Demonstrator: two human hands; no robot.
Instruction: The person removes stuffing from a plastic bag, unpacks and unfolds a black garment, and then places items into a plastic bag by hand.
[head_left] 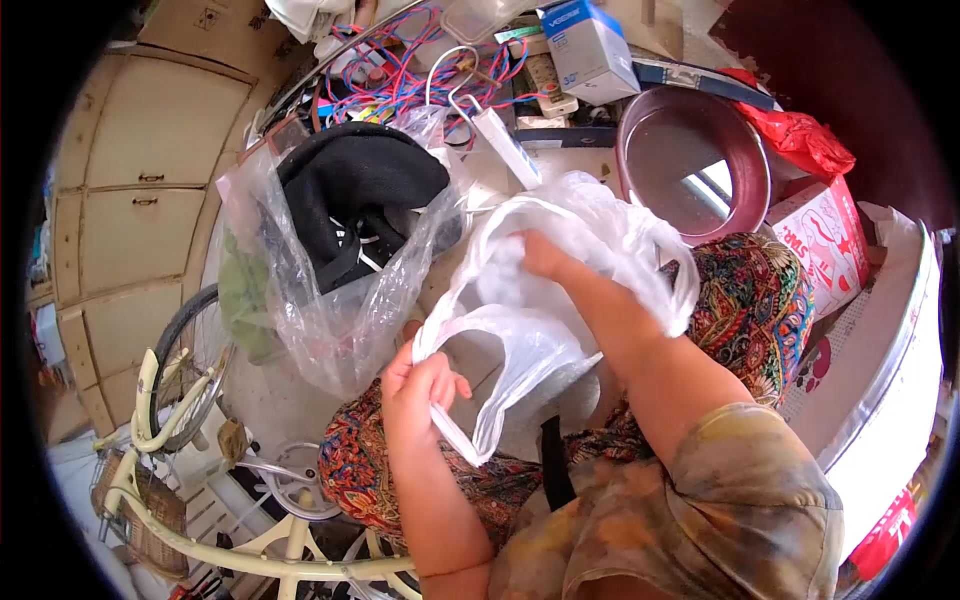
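Note:
A white plastic bag (545,335) hangs with its mouth spread in front of my lap. My left hand (425,388) has its fingers closed round the bag's edge on the left side. Inside the opening is my right hand (540,255), its fingers partly hidden by white plastic; what they hold, if anything, cannot be made out. To the left stands a clear plastic bag (345,335) with a black fabric item (360,185) in its top.
A pinkish basin (690,165) with water is at the upper right, near a blue-and-white box (588,55). Red and blue cords (400,85) lie tangled at the top. A cream bicycle (295,560) stands lower left, below a cabinet (150,200).

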